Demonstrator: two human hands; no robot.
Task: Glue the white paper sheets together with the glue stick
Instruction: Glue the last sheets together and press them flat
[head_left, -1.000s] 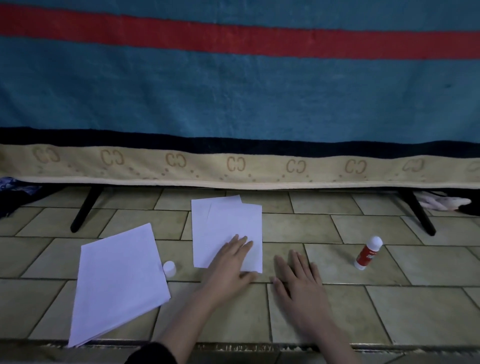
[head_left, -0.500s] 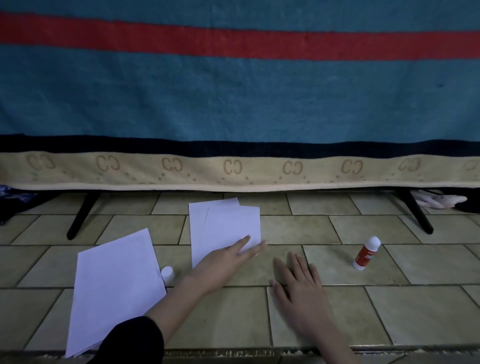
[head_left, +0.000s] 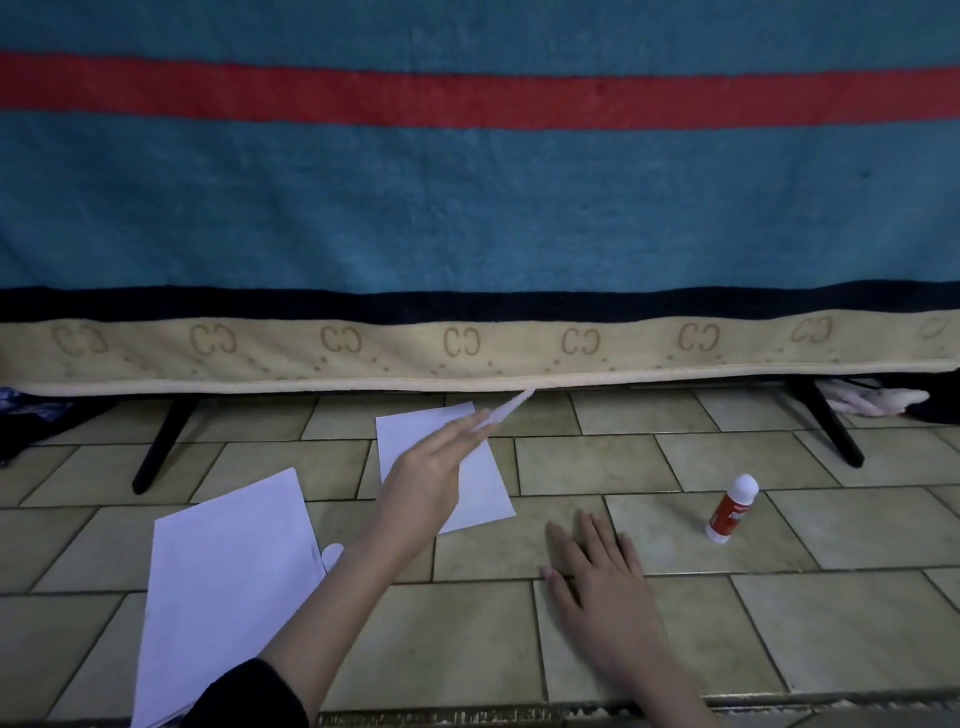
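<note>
A loose stack of paper (head_left: 223, 587) lies on the floor at far left, the cap (head_left: 332, 555) beside it. The left hand (head_left: 431, 478) pinches a lifted sheet (head_left: 506, 410) edge-on above another sheet (head_left: 483, 493). The right hand (head_left: 597, 577) rests open and flat, nearer the uncapped glue stick (head_left: 732, 512), standing slightly tilted off to its right.

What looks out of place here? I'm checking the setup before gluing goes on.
The glue stick leans on the floor tiles at right, while a white cap lies apart, by the paper stack. The left hand holds one sheet lifted edge-on above another sheet.
</note>
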